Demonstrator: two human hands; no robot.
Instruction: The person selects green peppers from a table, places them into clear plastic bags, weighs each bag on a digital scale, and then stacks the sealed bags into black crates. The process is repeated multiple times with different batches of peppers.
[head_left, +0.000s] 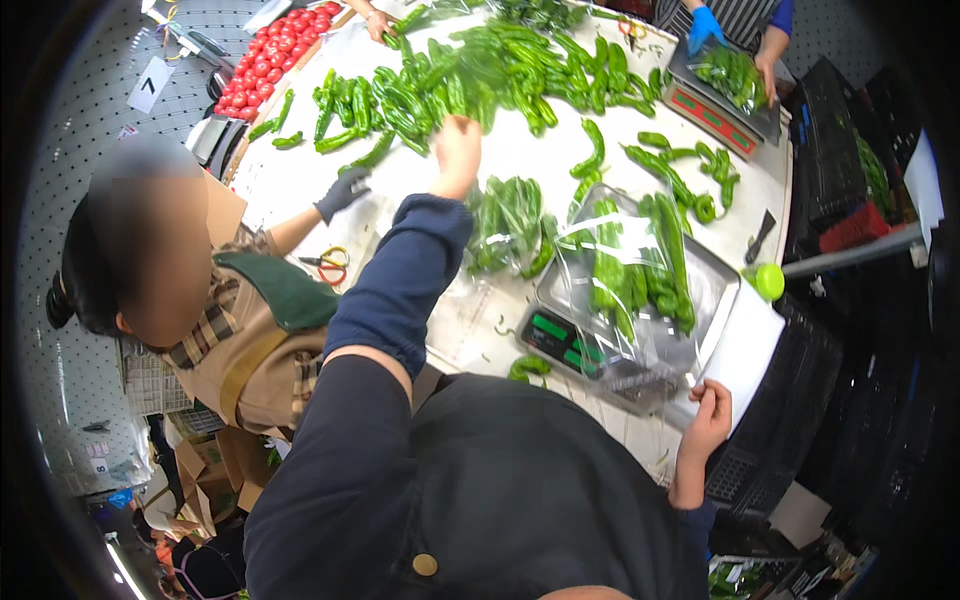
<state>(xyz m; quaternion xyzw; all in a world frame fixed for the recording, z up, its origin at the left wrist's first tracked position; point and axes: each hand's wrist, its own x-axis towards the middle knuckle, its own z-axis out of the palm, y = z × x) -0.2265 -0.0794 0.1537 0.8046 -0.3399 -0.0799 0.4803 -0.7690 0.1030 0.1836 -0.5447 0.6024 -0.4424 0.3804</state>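
My left hand (456, 152) reaches across the table to the near edge of a heap of long green peppers (420, 97). Its fingers are curled, and whatever may be in them is hidden or blurred. My right hand (705, 420) is at the lower right, fingers bent, close to the edge of a clear plastic bag (577, 292). Whether it pinches the film is not plain. Several long green peppers (664, 262) lie in that bag, on the metal tray (720, 289) of a digital scale (559, 341) with lit green displays. Left of it sits another filled bag of peppers (506, 225).
A co-worker's gloved hand (343, 195) is at my left, near red-handled scissors (330, 265). Another person's blue-gloved hand (705, 28) is at a second scale (712, 112). Tomatoes (274, 60) lie far left. A black-handled tool (760, 236) and green-lidded container (769, 282) are right.
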